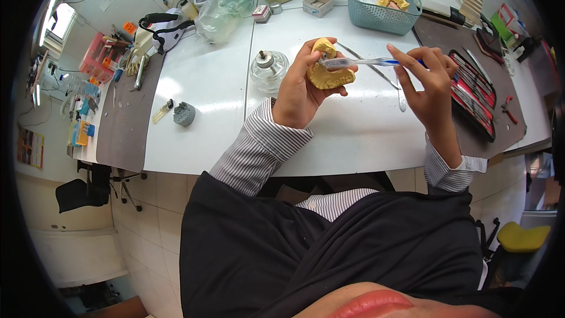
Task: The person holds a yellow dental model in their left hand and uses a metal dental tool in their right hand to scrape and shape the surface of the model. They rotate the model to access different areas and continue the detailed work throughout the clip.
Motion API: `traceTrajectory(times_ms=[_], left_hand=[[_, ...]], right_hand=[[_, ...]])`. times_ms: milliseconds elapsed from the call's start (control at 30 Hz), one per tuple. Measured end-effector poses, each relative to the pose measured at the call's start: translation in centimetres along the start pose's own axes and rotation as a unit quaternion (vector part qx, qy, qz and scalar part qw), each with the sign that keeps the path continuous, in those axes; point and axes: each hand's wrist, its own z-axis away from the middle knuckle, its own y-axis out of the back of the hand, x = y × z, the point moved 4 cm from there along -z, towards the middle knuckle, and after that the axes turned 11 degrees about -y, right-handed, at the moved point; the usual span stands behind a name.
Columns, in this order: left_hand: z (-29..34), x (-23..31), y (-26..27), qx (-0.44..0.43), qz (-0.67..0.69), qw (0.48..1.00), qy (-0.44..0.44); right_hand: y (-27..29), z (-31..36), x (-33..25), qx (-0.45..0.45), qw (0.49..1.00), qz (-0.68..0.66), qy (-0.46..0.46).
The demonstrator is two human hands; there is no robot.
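My left hand (296,95) is closed around a yellow plaster dental cast (331,79), curved like a jaw arch, and holds it up over the white table. In my right hand (431,85) is a toothbrush (366,63) with a clear and blue handle, pinched between the fingers. Its head lies against the cast's inner side, where the bristles cannot be made out. A glass spirit lamp (269,74) stands just left of my left hand. Below the toothbrush, a thin metal instrument (385,77) rests on the table.
A red-lined case of dental tools (471,95) lies open at the right, beside red-handled pliers (509,111). At the back stand a teal basket (382,16) with another cast, a small carton (321,1) and a plastic bag (226,12). A grey ridged cup (184,115) sits left.
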Motion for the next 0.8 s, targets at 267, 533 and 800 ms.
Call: traceTrajectory(times_ms=[267,533,800], left_hand=[[0.1,0.2,-0.3,-0.004,-0.016,1.0,-0.005],[0.3,0.0,-0.3,-0.001,0.001,1.0,0.002],[0.2,-0.1,-0.3,-0.014,0.004,1.0,0.007]], right_hand=[[0.3,0.0,-0.2,0.001,1.0,0.017,-0.01],[0.0,0.2,-0.4,0.014,1.0,0.0,-0.015],[0.2,0.1,-0.2,0.009,1.0,-0.017,-0.012]])
